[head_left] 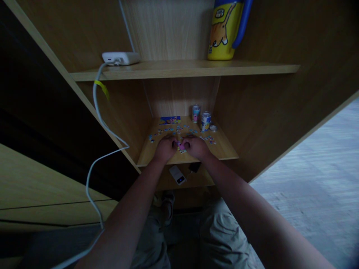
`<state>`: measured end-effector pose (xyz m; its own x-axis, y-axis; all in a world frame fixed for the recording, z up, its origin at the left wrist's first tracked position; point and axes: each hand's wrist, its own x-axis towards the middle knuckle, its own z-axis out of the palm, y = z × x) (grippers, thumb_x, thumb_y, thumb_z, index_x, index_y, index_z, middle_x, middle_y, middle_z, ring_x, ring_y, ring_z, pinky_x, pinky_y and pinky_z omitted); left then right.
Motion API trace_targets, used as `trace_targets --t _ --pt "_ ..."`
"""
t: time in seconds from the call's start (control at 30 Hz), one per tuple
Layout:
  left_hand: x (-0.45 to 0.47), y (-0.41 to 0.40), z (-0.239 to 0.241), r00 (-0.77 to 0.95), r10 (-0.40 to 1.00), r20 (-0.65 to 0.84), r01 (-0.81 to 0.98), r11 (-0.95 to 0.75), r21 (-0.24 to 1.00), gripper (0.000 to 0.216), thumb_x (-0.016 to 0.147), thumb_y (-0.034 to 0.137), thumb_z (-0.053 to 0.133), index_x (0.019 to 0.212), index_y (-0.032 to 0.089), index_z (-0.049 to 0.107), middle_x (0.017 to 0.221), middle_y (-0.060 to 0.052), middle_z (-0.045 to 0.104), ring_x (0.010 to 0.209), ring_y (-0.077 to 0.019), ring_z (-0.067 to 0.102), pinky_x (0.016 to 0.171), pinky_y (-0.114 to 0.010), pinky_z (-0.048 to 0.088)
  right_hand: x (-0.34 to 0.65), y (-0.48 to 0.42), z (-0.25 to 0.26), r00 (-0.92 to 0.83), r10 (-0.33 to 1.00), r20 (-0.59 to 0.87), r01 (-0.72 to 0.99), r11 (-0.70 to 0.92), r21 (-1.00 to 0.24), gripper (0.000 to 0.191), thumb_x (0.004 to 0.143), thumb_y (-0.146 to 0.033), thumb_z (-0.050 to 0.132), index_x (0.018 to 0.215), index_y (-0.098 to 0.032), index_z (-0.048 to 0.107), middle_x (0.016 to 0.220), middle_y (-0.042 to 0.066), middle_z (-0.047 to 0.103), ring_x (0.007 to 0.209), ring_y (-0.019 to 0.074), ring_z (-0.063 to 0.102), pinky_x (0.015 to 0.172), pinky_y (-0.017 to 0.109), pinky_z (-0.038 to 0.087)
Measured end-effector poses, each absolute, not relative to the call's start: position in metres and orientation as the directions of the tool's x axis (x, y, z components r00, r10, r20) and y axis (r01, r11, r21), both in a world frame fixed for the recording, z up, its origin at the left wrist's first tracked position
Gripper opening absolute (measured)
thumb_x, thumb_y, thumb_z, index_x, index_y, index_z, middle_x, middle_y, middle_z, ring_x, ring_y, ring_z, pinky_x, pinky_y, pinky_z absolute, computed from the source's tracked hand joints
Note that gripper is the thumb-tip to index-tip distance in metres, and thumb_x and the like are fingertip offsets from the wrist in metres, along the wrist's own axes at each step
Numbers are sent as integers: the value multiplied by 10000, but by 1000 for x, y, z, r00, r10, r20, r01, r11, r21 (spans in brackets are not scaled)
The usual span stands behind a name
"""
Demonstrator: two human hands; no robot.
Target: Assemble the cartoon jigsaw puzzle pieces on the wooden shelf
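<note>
Both my hands rest on a low wooden shelf [224,151] strewn with small jigsaw puzzle pieces [175,130]. My left hand [166,148] and my right hand [196,146] are side by side, fingers curled, pinching pink puzzle pieces [181,146] between them. More loose pieces lie just beyond my fingers. A picture card [169,120] lies at the back of the shelf.
Two small printed tins [201,117] and a lid [213,128] stand at the shelf's back right. A power bank [177,175] lies on the shelf below. On the upper shelf are a white charger [120,58] with a hanging cable and a yellow jug [226,30].
</note>
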<state>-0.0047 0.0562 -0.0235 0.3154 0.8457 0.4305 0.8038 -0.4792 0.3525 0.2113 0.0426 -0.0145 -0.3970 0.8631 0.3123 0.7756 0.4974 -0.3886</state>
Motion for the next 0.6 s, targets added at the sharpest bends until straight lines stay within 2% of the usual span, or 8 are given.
trace_targets --t 0.6 --pt "-3 54 -22 312 848 429 808 -475 350 213 932 105 633 964 221 809 1054 -93 824 1064 -282 787 1080 -430 640 210 39 -10 -382 874 298 788 477 -389 324 1021 -103 585 1050 -253 871 1172 45 871 1166 218 763 1055 295 554"
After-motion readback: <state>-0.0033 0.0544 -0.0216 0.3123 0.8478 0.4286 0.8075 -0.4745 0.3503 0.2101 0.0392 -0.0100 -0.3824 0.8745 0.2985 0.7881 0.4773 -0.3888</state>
